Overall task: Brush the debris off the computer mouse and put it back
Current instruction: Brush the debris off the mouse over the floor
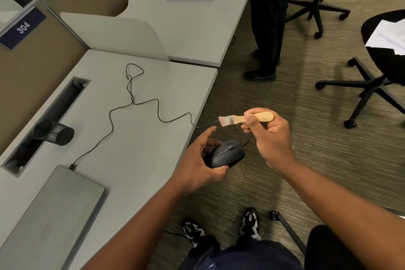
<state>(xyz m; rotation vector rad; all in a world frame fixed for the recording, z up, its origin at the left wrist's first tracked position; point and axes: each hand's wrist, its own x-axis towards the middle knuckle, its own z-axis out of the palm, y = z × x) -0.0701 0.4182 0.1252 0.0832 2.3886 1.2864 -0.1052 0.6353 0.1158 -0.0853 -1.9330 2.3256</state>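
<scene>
A black wired computer mouse (228,154) is held off the desk's right edge, above the carpet, gripped from below and the side by my left hand (197,160). Its thin black cable (133,103) snakes back across the grey desk (135,160) to a closed grey laptop (54,215). My right hand (269,136) pinches the wooden handle of a small brush (243,119), whose pale bristles point left, a little above the mouse and apart from it.
A black mesh cup (54,132) lies on its side by the desk's cable slot (48,120). A person in dark trousers (267,19) stands by the neighbouring desk. Two black office chairs (372,85) holding papers stand on the carpet to the right.
</scene>
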